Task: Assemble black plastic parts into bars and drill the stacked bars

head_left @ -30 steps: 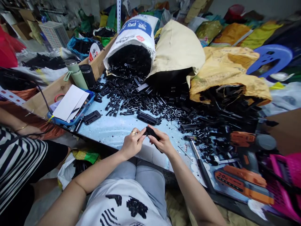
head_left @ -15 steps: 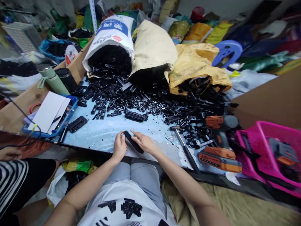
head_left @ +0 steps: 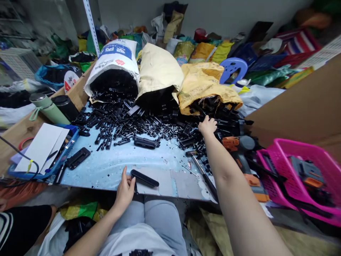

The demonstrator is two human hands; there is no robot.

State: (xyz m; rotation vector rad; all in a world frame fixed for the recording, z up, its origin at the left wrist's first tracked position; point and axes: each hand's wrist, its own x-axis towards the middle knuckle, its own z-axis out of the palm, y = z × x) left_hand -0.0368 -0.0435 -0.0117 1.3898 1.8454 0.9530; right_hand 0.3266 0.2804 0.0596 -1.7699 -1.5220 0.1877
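A long, narrow black part with rounded ends lies at the table's front edge, over grey cardboard. Beside its left end is my left hand, index finger stretched out and thumb apart, the thumb close to the part. The lower fingers are partly hidden. A short dark piece shows just below that end. My right hand reaches far forward into the heap of black parts, in front of the yellow sack. Its fingers are bent down among the parts; what they pinch is hidden.
A hammer, a cordless drill and a pink basket stand to the right. On the left are a blue tray with papers, a green bottle and a black frame-like part. Sacks line the back.
My right hand has left the long black part and moved forward and right to the heap. My left hand's index finger has come off the part. The view has shifted.
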